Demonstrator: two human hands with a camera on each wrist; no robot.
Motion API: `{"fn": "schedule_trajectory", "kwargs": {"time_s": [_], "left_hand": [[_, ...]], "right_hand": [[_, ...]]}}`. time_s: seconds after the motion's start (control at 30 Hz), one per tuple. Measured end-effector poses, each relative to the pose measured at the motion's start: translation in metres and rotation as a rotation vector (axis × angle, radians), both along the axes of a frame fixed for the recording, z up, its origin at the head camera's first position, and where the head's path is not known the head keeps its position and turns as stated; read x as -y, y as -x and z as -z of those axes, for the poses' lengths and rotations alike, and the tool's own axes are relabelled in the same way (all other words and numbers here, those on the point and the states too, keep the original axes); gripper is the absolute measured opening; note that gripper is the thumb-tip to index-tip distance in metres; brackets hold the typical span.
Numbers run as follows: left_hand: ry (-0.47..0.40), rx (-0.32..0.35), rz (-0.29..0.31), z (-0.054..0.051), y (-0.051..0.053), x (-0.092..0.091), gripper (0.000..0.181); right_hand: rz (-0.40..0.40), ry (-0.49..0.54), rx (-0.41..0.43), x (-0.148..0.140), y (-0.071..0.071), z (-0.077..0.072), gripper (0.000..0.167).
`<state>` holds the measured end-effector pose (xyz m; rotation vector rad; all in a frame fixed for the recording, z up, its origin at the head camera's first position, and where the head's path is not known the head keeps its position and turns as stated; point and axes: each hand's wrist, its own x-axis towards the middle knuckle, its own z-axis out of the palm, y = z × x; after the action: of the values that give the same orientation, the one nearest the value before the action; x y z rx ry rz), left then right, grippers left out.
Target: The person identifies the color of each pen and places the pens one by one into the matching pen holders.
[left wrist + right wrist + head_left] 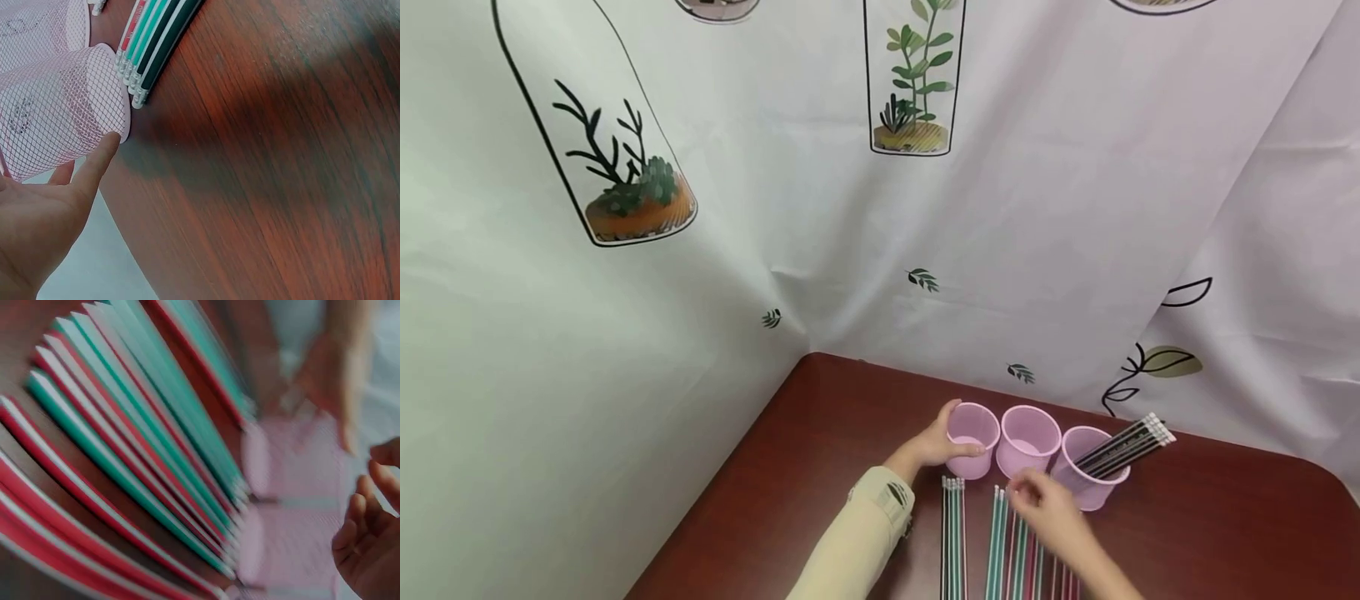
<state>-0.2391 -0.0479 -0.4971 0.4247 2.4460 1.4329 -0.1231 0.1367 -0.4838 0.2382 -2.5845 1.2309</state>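
My left hand (pixel 934 443) holds the leftmost pink mesh pencil cup (pixel 972 468), thumb along its near side and fingers round the left. The left wrist view shows the thumb reaching along this cup (pixel 53 119) near its rim. My right hand (pixel 1051 508) hovers over the upper ends of striped pencils (pixel 997 542) lying on the table. Its fingers (pixel 353 540) are loosely bent with nothing visible between them. The pencils (pixel 134 434) are green, red and white, blurred in the right wrist view. A smaller group of pencils (pixel 955 533) lies below the left cup.
A second pink mesh cup (pixel 1028 458) stands in the middle of the row. The right cup (pixel 1086 493) holds a bundle of black pencils (pixel 1123 450) leaning right. Behind the dark red wooden table (pixel 842 417) hangs a white cloth (pixel 820 208) with plant prints.
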Motion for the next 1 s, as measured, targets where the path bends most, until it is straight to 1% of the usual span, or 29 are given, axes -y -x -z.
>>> {"fn": "schedule_trajectory", "kwargs": {"time_s": [0.03, 0.13, 0.2, 0.27, 0.37, 0.43, 0.6, 0.77, 0.87, 1.0], "left_hand": [[0.000, -0.007, -0.001, -0.001, 0.001, 0.000, 0.095], [-0.001, -0.016, -0.003, -0.001, 0.004, -0.001, 0.095], [0.001, -0.016, -0.006, -0.001, 0.004, -0.001, 0.095], [0.006, -0.013, -0.007, 0.000, 0.004, -0.001, 0.095], [0.006, -0.014, 0.000, 0.000, 0.003, -0.001, 0.095], [0.009, -0.018, 0.002, 0.000, 0.001, -0.001, 0.095], [0.001, -0.017, -0.003, 0.001, 0.000, -0.001, 0.096], [-0.008, -0.017, -0.002, 0.001, 0.000, -0.001, 0.097], [-0.009, -0.023, 0.002, 0.001, 0.000, -0.001, 0.096], [-0.016, -0.025, 0.000, 0.002, 0.000, -0.002, 0.096]], "right_hand": [[-0.062, -0.055, 0.031, 0.008, 0.000, 0.007, 0.014], [-0.202, -0.193, 0.053, 0.028, 0.000, 0.027, 0.015], [-0.268, -0.267, 0.027, 0.038, 0.000, 0.040, 0.014], [-0.297, -0.313, -0.013, 0.047, 0.000, 0.049, 0.013], [-0.280, -0.373, -0.053, 0.058, 0.000, 0.056, 0.011], [-0.247, -0.404, -0.071, 0.063, 0.000, 0.059, 0.011], [-0.171, -0.444, -0.079, 0.067, -0.002, 0.062, 0.020], [-0.125, -0.450, -0.068, 0.065, -0.003, 0.061, 0.027], [-0.109, -0.470, -0.030, 0.064, -0.002, 0.059, 0.026], [-0.090, -0.521, 0.010, 0.064, -0.002, 0.058, 0.025]]}}
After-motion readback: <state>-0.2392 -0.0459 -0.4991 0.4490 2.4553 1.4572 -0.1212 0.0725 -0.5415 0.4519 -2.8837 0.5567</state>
